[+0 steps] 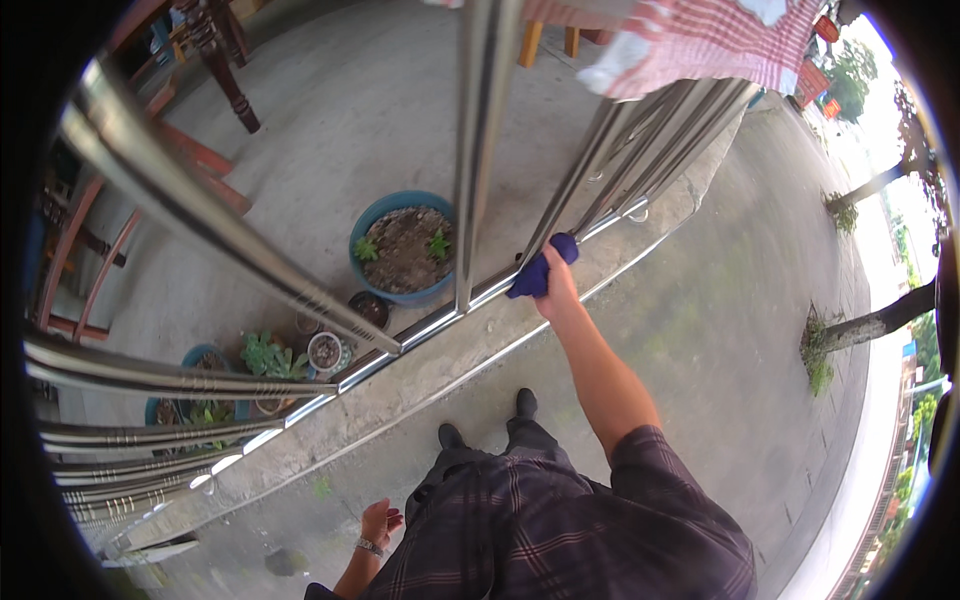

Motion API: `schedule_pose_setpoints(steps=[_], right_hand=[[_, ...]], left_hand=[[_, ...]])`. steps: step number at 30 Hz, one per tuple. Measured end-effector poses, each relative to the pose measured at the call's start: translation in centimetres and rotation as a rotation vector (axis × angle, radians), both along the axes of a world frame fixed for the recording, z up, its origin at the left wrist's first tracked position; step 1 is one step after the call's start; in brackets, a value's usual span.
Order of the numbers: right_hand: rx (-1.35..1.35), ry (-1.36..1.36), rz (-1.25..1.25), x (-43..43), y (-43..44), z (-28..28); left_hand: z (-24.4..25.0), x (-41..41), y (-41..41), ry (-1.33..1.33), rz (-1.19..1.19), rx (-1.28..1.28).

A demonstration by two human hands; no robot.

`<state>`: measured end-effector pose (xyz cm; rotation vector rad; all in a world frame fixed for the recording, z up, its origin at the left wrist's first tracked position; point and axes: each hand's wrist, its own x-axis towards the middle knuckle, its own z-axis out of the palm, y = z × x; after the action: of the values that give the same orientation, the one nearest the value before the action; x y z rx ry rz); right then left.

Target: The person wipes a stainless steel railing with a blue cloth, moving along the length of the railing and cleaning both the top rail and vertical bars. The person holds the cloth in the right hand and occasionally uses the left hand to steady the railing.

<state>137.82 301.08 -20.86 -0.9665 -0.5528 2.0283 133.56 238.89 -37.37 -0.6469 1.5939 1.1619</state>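
Observation:
My right hand [557, 289] grips a dark blue cloth [536, 276] and presses it against the foot of an upright metal bar [566, 184], close to the bottom rail [431, 324] of a shiny railing. Part of the bar lies behind the cloth. Down by my side hangs my left hand [379, 523], its fingers loosely curled and apart, holding nothing that I can see. A metal watch or bracelet [369, 546] circles that wrist.
Behind the bars stand a blue pot [356, 225] of soil with small plants, a potted succulent [271, 356] and wooden furniture [225, 90]. A red-and-white checked cloth [697, 45] drapes over the railing. A concrete ledge [480, 337] runs below; trees [877, 322] line the right.

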Motion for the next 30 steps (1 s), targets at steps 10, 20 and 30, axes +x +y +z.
schedule_pose_setpoints(steps=[10, 20, 30], right_hand=[[0.046, -0.096, 0.028, 1.4, 4.5, 1.4], [-0.095, 0.03, 0.114, 6.9, 14.2, -1.4], [0.035, -0.076, -0.312, 9.7, 19.8, -1.3]], left_hand=[[0.7, 0.8, 7.2, 0.346, 0.157, -0.061], [2.0, 15.0, 11.5, 0.649, -1.075, -0.262], [7.6, 12.4, 21.5, 0.332, -0.015, 0.042]])
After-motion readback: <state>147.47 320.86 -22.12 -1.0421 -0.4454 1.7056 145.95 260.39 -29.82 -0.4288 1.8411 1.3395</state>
